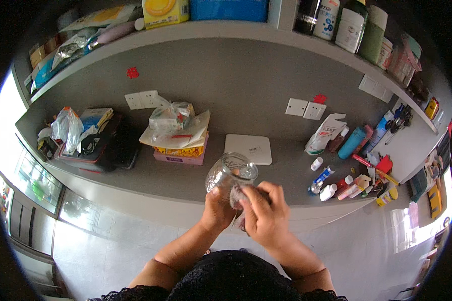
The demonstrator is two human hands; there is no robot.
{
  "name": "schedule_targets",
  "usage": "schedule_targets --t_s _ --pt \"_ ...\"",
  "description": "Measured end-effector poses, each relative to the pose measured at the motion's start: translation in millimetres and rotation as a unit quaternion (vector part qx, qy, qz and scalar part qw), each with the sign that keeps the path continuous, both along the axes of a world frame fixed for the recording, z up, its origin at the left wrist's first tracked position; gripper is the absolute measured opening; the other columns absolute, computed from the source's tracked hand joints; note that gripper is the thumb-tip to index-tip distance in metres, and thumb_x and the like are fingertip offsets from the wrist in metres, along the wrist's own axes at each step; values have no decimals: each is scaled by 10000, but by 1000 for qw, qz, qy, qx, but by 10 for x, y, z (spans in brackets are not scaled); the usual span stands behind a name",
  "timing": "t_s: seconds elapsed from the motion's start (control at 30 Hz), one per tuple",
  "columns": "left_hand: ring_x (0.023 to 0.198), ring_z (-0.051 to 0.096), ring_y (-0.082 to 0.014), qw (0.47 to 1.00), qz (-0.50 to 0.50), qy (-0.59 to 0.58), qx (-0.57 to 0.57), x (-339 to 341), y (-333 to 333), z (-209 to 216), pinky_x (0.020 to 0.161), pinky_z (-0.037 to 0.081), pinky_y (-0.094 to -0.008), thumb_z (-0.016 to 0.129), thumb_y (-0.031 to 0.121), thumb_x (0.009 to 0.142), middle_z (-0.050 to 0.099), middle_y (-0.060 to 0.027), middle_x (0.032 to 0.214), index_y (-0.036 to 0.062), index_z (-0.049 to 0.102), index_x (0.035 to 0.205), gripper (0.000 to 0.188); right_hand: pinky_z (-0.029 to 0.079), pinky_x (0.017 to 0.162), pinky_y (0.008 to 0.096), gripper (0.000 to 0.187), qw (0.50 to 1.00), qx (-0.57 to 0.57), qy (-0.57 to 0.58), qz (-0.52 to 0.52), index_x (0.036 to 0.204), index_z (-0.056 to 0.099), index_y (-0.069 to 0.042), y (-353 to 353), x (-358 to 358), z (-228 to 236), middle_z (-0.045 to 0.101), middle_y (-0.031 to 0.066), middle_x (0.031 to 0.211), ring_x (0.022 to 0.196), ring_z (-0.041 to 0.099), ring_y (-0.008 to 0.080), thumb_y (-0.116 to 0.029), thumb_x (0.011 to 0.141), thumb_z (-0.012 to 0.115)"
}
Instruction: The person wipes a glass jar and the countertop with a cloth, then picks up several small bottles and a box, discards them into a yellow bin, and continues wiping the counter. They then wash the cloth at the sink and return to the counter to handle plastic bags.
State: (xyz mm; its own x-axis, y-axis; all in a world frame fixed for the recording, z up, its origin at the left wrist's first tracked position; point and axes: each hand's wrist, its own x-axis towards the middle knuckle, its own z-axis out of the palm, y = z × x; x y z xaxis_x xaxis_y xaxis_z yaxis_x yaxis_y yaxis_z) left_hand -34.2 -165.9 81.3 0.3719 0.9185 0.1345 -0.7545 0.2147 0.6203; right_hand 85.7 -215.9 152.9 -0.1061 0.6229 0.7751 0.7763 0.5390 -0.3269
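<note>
A clear glass jar [217,175] with a wide round mouth is held up in front of the counter's front edge, tilted with its mouth away from me. My left hand [218,209] is closed around its lower left side. In my right hand [267,213] is a crumpled greyish-pink cloth [237,196], pinched between the fingers and pressed against the jar's near right side. Part of the cloth hangs down between the two hands. The jar's bottom is hidden by my hands.
Behind the jar lies a flat white box [248,148] on the grey counter [286,173]. Bagged papers top a pink box [179,158] to its left. Several small bottles [328,192] crowd the right. A dark case [93,150] stands far left; a loaded shelf [226,32] runs above.
</note>
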Motion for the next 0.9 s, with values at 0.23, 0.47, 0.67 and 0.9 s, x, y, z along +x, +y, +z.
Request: schedule_targets --t_s 0.23,0.47,0.67,0.9 --pt "1099 526 -238 999 -21 -8 38 10 80 -53 904 465 -393 573 552 766 531 -119 1164 108 427 1269 688 490 618 332 257 999 25 21 14 1022 662 -79 -15 -7 46 541 105 962 779 574 247 -116 770 692" --pt "1125 462 -248 937 278 112 181 64 69 -61 924 455 -390 816 235 653 395 -124 1241 134 181 1335 937 484 639 336 235 998 33 54 -21 999 672 -73 18 91 -186 544 108 965 780 560 262 -109 767 691" --pt "1111 451 -238 714 465 295 433 43 301 -257 928 425 -401 882 315 569 401 -152 1229 90 200 1310 1031 482 622 325 274 999 23 37 -13 1023 666 -103 58 -54 98 536 107 947 773 559 241 -121 752 702" --pt "1110 499 -277 997 63 -2 40 -80 -8 116 948 435 -445 714 451 677 457 -112 1241 158 359 1296 771 493 636 339 322 996 69 56 8 1076 663 -151 50 46 -389 554 95 970 807 566 250 -136 757 704"
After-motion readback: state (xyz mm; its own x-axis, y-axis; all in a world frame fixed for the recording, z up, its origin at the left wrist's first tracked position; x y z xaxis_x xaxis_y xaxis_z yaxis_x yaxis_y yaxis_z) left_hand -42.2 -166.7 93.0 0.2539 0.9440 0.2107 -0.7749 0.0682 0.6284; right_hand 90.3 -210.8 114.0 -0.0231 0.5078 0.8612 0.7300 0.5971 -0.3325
